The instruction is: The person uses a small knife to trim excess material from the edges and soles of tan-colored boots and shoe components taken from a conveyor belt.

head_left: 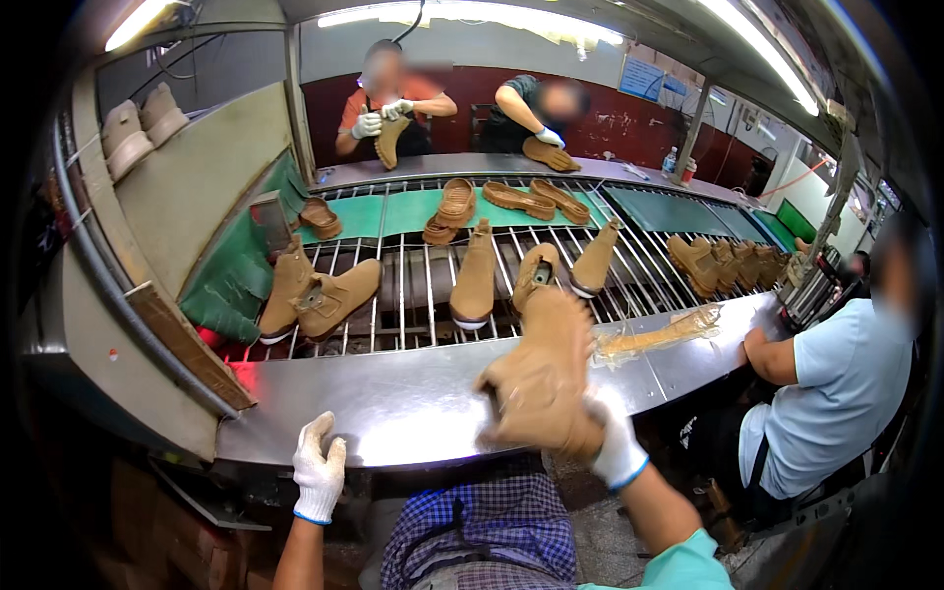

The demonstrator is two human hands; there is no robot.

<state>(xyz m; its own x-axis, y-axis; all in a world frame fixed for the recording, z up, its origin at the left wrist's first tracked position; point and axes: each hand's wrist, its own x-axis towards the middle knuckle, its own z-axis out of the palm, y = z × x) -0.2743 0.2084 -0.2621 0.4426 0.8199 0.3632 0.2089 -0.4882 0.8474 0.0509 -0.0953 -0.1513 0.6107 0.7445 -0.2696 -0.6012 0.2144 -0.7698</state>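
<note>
My right hand (618,447), in a white knit glove, grips a tan boot (541,379) and holds it up over the steel ledge. The boot is tilted and a little blurred by motion, with a toothed sole edge along its right side. My fingers are partly hidden behind it. Near the ledge's front edge my left hand (320,470), gloved too, is open with nothing in it, its fingers slightly bent and thumb apart. Beyond the ledge, a pair of tan boots (339,298) lies on the rollers at left. Further tan boots (476,280) stand in the middle.
The metal ledge (393,393) runs before me, with yellowed tape (659,336) at right. Loose brown soles (518,201) lie on the green belt (403,211). Several boots (713,264) stand in a row at right. Two co-workers handle footwear opposite; another person (836,383) sits at right.
</note>
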